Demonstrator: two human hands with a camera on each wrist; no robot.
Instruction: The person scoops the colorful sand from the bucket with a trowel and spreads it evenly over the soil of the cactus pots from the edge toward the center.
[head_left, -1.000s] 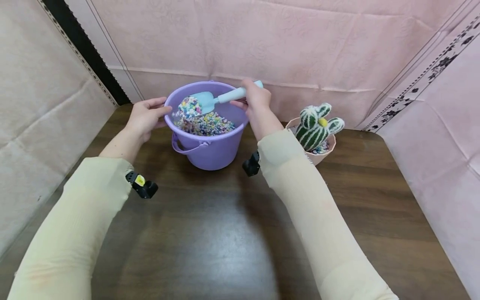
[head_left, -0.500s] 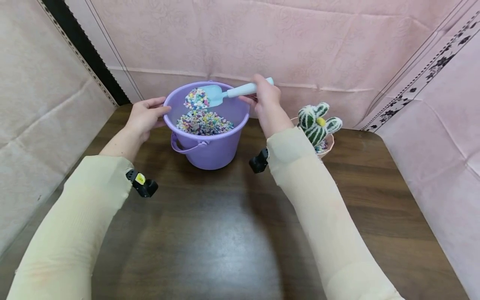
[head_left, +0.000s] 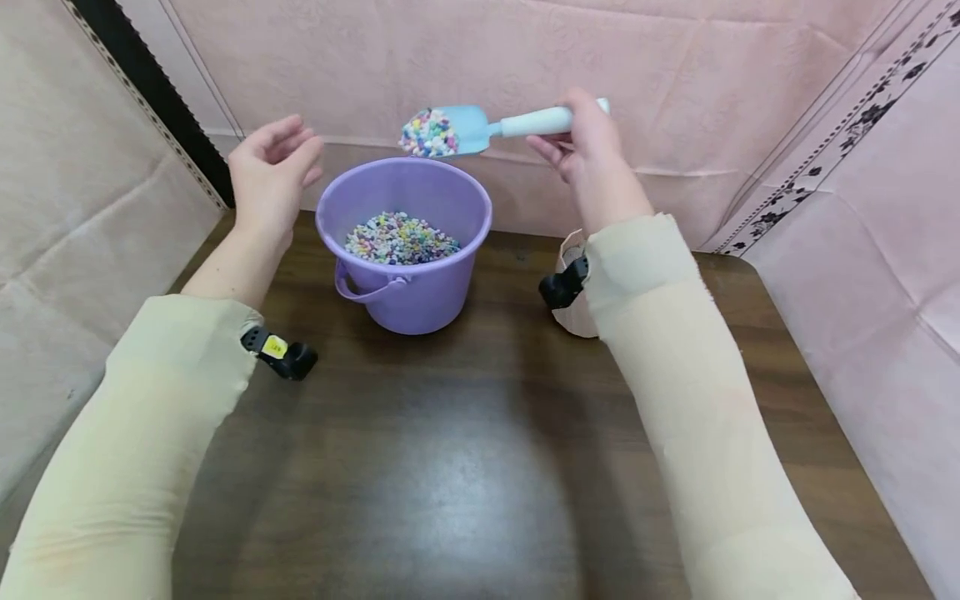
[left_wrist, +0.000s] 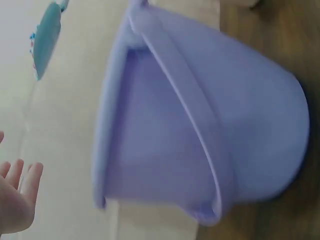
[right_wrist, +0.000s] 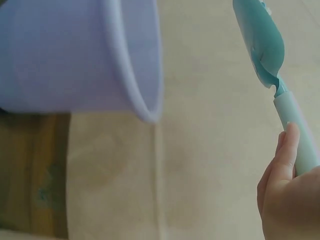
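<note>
A light blue toy shovel (head_left: 471, 129) is in my right hand (head_left: 596, 158), gripped by its pale handle (right_wrist: 295, 132). Its blade carries a heap of small multicoloured pebbles (head_left: 429, 133), level and just above the far rim of a purple bucket (head_left: 420, 304) in the head view. More pebbles (head_left: 401, 240) cover the bottom of the bucket. To the left of the bucket, my left hand (head_left: 266, 179) is raised, fingers loosely bent and holding nothing. The left wrist view shows the bucket's handle (left_wrist: 182, 95) hanging down its side.
A pale pink pot (head_left: 576, 318) stands right of the bucket, mostly hidden by my right sleeve. The brown wooden table (head_left: 435, 467) runs back to a pink cloth wall (head_left: 660, 83). Cloth walls also stand at both sides.
My right hand has lifted the loaded shovel out of the bucket, up and to the right. My left hand has let go of the bucket's rim and risen. My right forearm now hides the knitted cactus.
</note>
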